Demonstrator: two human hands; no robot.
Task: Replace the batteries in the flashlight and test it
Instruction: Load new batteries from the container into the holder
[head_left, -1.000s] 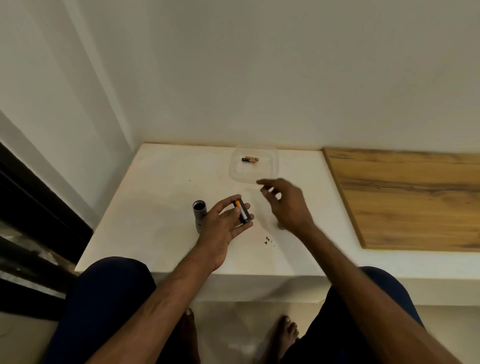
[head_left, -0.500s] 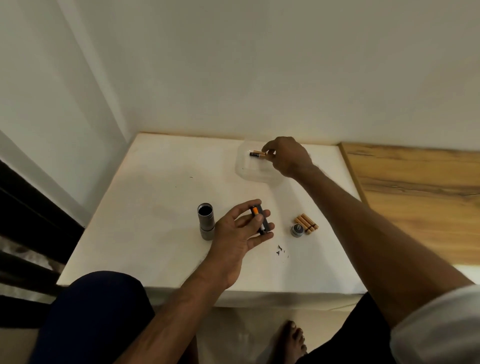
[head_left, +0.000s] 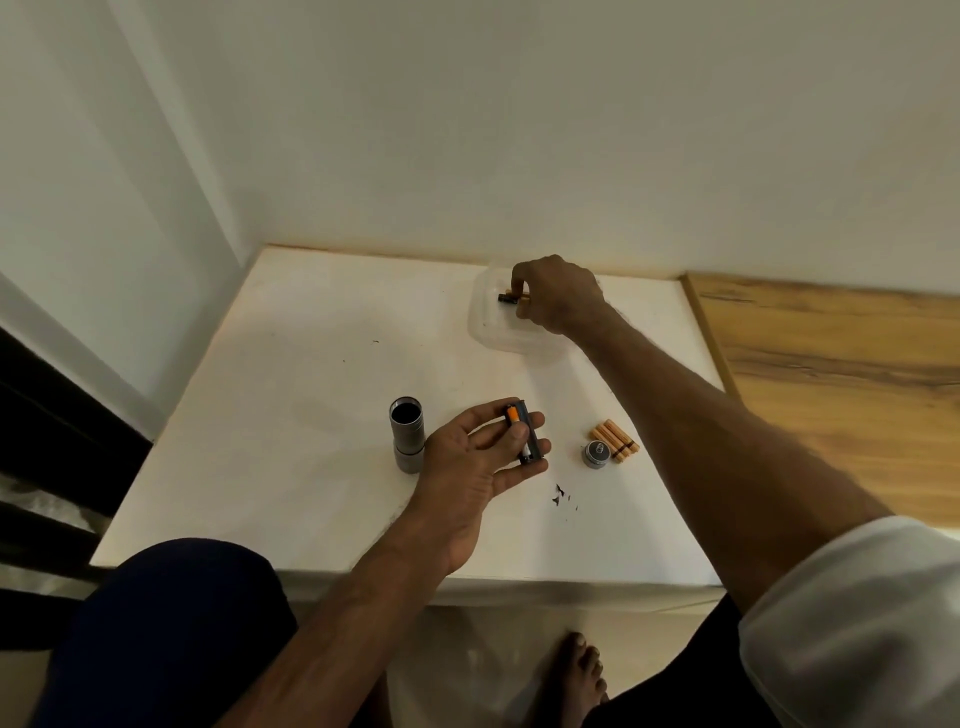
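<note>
My left hand (head_left: 480, 457) holds a black battery holder (head_left: 525, 432) with an orange battery in it, just above the white table (head_left: 270, 415). The grey flashlight body (head_left: 407, 434) stands upright to its left, open end up. My right hand (head_left: 558, 299) reaches into a clear plastic container (head_left: 488, 332) at the back, fingers pinched on a gold and black battery (head_left: 509, 298). Three gold batteries (head_left: 614, 440) lie side by side beside the round grey tail cap (head_left: 596, 453), right of my left hand.
A wooden surface (head_left: 841, 379) adjoins the table on the right. White walls close the back and left. Small dark specks (head_left: 562, 495) lie near the front edge. My knees and a bare foot (head_left: 582, 670) show below the table.
My right hand swung from the table's middle to the container at the back and closed its fingers on the battery there. My left hand kept the holder still.
</note>
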